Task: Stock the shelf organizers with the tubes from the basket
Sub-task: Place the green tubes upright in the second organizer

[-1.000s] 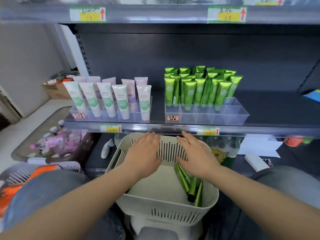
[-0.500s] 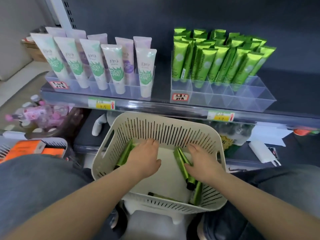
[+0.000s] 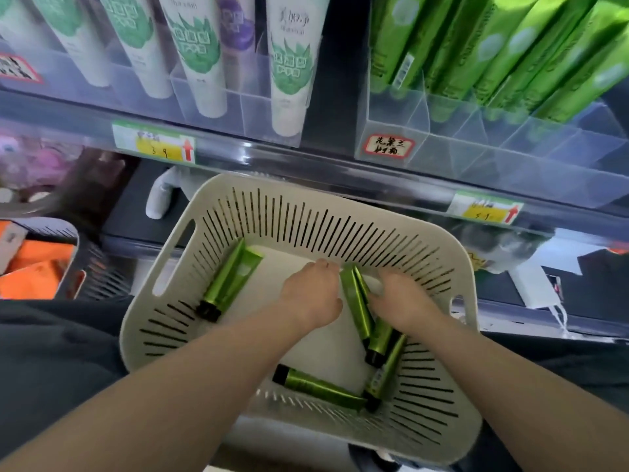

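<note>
Reaching into the white basket [image 3: 289, 185] at 6 o'clock, I curl my right hand [image 3: 405, 301] round a green tube [image 3: 354, 301] at the middle of its floor. My left hand [image 3: 313, 294] touches that tube's crimped end, fingers bent under, and I cannot tell whether it grips. Spare tubes [image 3: 228, 281] lie at the floor's 9 and 5 o'clock, and the clear organizer [image 3: 452, 144] stands at 1 o'clock on the shelf.
</note>
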`<state>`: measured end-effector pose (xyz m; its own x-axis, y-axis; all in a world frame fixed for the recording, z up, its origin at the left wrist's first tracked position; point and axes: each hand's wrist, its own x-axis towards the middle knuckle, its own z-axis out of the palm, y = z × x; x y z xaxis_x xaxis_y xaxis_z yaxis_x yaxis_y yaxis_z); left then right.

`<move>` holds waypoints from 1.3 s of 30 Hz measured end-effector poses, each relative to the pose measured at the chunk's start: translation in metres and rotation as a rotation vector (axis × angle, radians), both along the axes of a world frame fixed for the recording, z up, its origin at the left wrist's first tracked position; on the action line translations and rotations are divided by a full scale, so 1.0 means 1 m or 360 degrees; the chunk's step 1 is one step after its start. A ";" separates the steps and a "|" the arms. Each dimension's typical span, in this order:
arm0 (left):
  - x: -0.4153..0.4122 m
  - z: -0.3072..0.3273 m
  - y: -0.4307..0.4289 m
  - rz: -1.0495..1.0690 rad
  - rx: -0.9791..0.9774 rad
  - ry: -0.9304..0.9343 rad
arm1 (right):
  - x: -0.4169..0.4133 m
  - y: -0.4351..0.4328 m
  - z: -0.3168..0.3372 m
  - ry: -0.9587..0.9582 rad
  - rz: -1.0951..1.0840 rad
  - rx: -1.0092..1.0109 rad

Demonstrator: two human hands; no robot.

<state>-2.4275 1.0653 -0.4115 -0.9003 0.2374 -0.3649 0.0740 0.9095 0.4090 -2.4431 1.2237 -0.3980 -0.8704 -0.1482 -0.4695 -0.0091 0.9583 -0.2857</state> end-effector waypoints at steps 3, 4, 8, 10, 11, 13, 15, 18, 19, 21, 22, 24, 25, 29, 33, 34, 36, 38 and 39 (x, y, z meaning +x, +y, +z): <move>-0.011 -0.013 0.007 0.0030 0.0076 -0.0087 | -0.012 0.000 -0.015 -0.0040 0.0011 0.0042; -0.015 -0.018 0.009 0.0052 0.0098 -0.0117 | -0.016 0.000 -0.020 -0.0063 0.0007 0.0058; -0.029 -0.034 0.017 0.0117 0.0228 -0.0203 | -0.030 0.000 -0.036 -0.0117 -0.0013 0.0150; -0.036 -0.043 0.020 0.0136 0.0321 -0.0234 | -0.036 -0.002 -0.044 -0.0140 -0.0002 0.0144; -0.038 -0.047 0.022 0.0138 0.0348 -0.0252 | -0.038 -0.003 -0.047 -0.0155 -0.0004 0.0142; -0.041 -0.055 0.024 0.0157 0.0392 -0.0276 | -0.042 -0.005 -0.052 -0.0197 -0.0030 0.0139; -0.044 -0.061 0.025 0.0182 0.0423 -0.0277 | -0.045 -0.005 -0.058 -0.0255 -0.0068 0.0111; -0.047 -0.067 0.026 0.0217 0.0459 -0.0272 | -0.048 -0.006 -0.062 -0.0323 -0.0119 0.0069; -0.049 -0.068 0.026 0.0217 0.0470 -0.0269 | -0.049 -0.006 -0.062 -0.0334 -0.0135 0.0057; -0.050 -0.069 0.026 0.0226 0.0477 -0.0256 | -0.050 -0.007 -0.062 -0.0341 -0.0169 0.0040; -0.050 -0.070 0.025 0.0235 0.0479 -0.0251 | -0.050 -0.007 -0.062 -0.0342 -0.0182 0.0031; -0.051 -0.071 0.024 0.0235 0.0482 -0.0265 | -0.051 -0.007 -0.061 -0.0351 -0.0210 0.0001; -0.051 -0.071 0.023 0.0228 0.0484 -0.0278 | -0.051 -0.006 -0.061 -0.0356 -0.0224 -0.0019; -0.052 -0.071 0.016 0.0254 0.0518 -0.0335 | -0.050 -0.009 -0.059 -0.0370 -0.0247 -0.0072; -0.049 -0.074 0.005 0.0291 0.0482 -0.0399 | -0.048 -0.013 -0.063 -0.0381 -0.0234 -0.0065; -0.048 -0.075 0.002 0.0290 0.0464 -0.0418 | -0.048 -0.014 -0.064 -0.0378 -0.0223 -0.0044; -0.047 -0.078 -0.002 0.0288 0.0449 -0.0453 | -0.046 -0.018 -0.066 -0.0361 -0.0216 0.0008; -0.046 -0.079 -0.006 0.0298 0.0454 -0.0483 | -0.046 -0.023 -0.068 -0.0344 -0.0232 0.0043; -0.046 -0.080 -0.007 0.0305 0.0457 -0.0497 | -0.045 -0.024 -0.070 -0.0338 -0.0252 0.0050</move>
<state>-2.4732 1.0582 -0.4910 -0.7951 0.2085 -0.5696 -0.2511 0.7416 0.6221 -2.4883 1.1999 -0.4677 -0.7632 -0.0004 -0.6461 0.1986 0.9515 -0.2351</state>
